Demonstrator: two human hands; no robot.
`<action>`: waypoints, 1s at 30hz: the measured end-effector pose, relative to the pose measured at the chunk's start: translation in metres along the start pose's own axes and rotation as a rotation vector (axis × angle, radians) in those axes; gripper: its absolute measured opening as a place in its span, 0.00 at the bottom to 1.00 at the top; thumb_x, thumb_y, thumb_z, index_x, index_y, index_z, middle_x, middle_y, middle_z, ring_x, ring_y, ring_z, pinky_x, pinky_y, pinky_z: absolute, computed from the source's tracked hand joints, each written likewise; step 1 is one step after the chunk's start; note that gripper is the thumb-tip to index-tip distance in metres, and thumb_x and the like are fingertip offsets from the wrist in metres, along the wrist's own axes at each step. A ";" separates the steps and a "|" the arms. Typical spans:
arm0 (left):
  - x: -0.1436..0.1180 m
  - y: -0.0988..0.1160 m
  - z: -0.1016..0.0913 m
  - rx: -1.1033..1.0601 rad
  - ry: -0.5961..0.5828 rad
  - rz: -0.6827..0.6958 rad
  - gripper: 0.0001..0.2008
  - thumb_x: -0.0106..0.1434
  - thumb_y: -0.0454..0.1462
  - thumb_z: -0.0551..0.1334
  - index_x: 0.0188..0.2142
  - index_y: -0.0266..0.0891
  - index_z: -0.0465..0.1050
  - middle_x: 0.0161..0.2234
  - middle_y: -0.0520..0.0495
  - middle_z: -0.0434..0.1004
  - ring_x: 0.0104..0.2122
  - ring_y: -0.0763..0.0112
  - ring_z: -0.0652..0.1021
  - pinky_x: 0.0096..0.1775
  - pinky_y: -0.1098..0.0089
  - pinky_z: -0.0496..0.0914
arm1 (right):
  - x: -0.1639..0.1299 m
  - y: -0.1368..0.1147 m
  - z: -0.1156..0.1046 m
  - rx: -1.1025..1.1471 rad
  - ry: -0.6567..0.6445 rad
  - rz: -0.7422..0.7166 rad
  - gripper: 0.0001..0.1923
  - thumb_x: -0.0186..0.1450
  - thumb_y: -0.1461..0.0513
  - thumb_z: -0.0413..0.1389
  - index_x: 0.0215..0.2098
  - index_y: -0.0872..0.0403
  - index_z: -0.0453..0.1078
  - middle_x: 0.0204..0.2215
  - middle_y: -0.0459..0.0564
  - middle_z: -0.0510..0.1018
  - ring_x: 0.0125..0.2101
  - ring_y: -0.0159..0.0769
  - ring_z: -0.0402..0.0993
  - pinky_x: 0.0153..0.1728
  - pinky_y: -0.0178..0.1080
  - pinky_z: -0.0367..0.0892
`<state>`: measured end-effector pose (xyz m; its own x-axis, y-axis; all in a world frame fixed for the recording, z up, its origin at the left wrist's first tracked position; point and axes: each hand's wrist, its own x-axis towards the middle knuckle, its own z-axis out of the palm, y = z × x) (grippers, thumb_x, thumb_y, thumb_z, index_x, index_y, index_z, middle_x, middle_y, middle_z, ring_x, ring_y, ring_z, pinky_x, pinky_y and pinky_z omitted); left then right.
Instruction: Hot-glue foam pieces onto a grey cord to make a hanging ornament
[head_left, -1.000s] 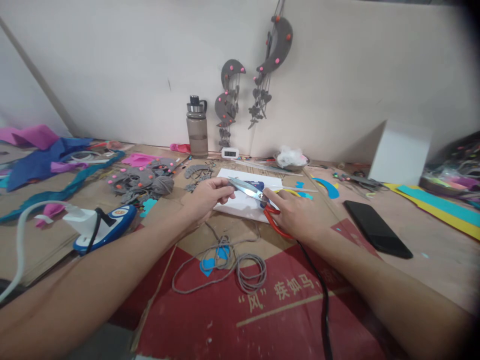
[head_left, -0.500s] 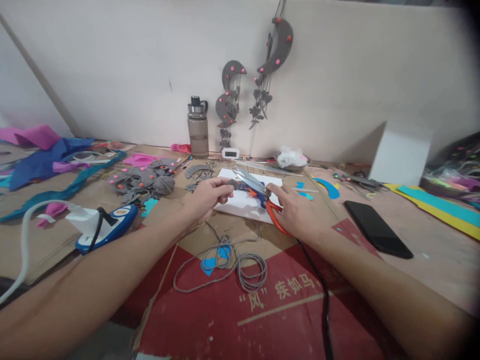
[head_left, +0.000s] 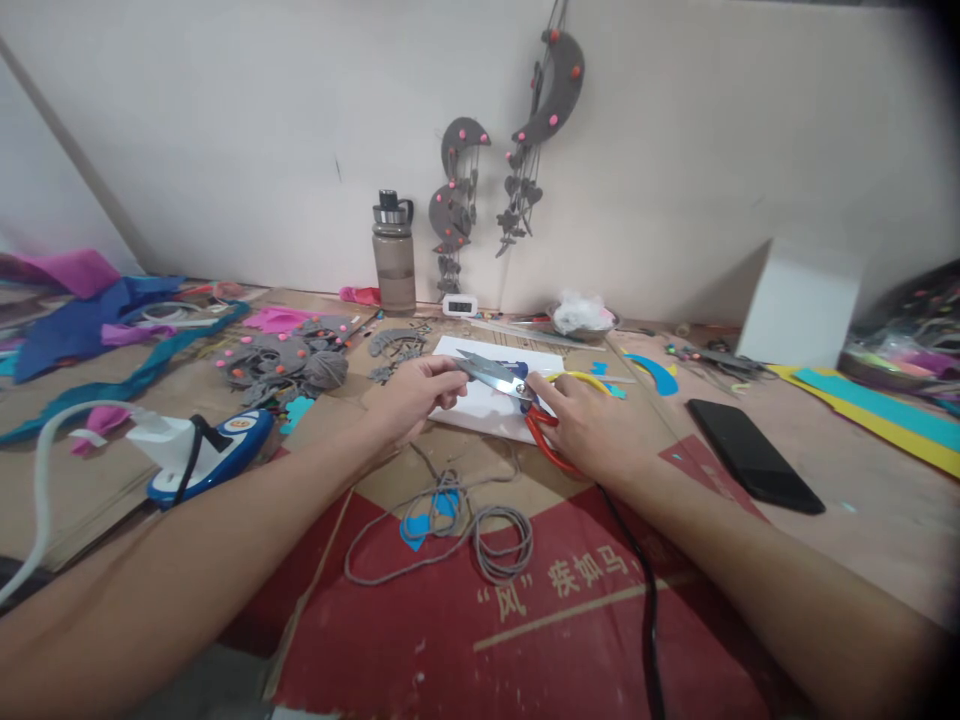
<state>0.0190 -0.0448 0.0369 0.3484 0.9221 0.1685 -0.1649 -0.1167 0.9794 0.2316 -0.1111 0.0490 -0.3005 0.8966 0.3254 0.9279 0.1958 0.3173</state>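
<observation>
Beside a coiled grey cord (head_left: 457,525), right hand (head_left: 592,425) grips red-handled scissors (head_left: 517,395); left hand (head_left: 412,395) pinches something small and grey at the blades; phone (head_left: 754,457) lies nearby.

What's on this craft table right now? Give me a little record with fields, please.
Left hand: left hand pinches something small and grey at the scissors' blade tips
Right hand: right hand grips the red-handled scissors
Under the hands: white sheet on cardboard
Near front: loose grey cord
Left side: blue and white iron, grey felt pieces
Right side: black phone, white box
Back: water bottle, grey moon ornaments on the wall
</observation>
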 end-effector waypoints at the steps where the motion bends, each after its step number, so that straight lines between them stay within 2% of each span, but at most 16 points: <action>1: 0.000 0.000 0.000 -0.001 -0.001 -0.001 0.06 0.50 0.35 0.65 0.23 0.34 0.70 0.20 0.52 0.68 0.19 0.81 0.63 0.24 0.74 0.54 | 0.000 0.000 0.000 0.003 -0.004 0.001 0.23 0.66 0.61 0.44 0.59 0.49 0.59 0.42 0.55 0.74 0.35 0.38 0.70 0.29 0.36 0.53; 8: 0.002 -0.006 -0.004 0.034 -0.006 0.013 0.06 0.52 0.36 0.64 0.26 0.34 0.71 0.22 0.52 0.68 0.19 0.81 0.63 0.24 0.74 0.55 | 0.000 0.000 0.007 0.008 -0.021 0.016 0.24 0.66 0.59 0.46 0.60 0.48 0.57 0.42 0.54 0.74 0.33 0.38 0.71 0.28 0.36 0.51; 14: 0.001 -0.006 -0.003 0.085 0.020 0.011 0.07 0.52 0.37 0.64 0.23 0.34 0.70 0.21 0.52 0.68 0.19 0.81 0.62 0.24 0.74 0.54 | 0.000 -0.002 0.006 -0.003 -0.037 0.029 0.24 0.67 0.58 0.46 0.61 0.47 0.56 0.43 0.54 0.74 0.34 0.38 0.71 0.28 0.36 0.53; 22: 0.002 -0.007 -0.004 0.076 0.054 -0.001 0.07 0.52 0.36 0.63 0.22 0.35 0.69 0.21 0.52 0.67 0.18 0.82 0.61 0.22 0.74 0.51 | 0.000 -0.003 0.005 -0.032 0.011 0.054 0.22 0.67 0.58 0.46 0.59 0.47 0.58 0.42 0.54 0.72 0.36 0.40 0.69 0.29 0.36 0.53; 30: 0.002 -0.005 -0.002 0.064 0.079 0.013 0.05 0.51 0.35 0.63 0.22 0.34 0.70 0.19 0.53 0.65 0.18 0.81 0.60 0.22 0.73 0.50 | -0.001 -0.003 0.004 -0.055 -0.041 0.024 0.24 0.66 0.57 0.47 0.61 0.47 0.55 0.43 0.54 0.73 0.33 0.39 0.71 0.26 0.37 0.53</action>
<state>0.0187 -0.0416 0.0319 0.2720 0.9464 0.1744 -0.1084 -0.1499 0.9827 0.2303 -0.1109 0.0437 -0.2681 0.9164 0.2972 0.9207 0.1529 0.3590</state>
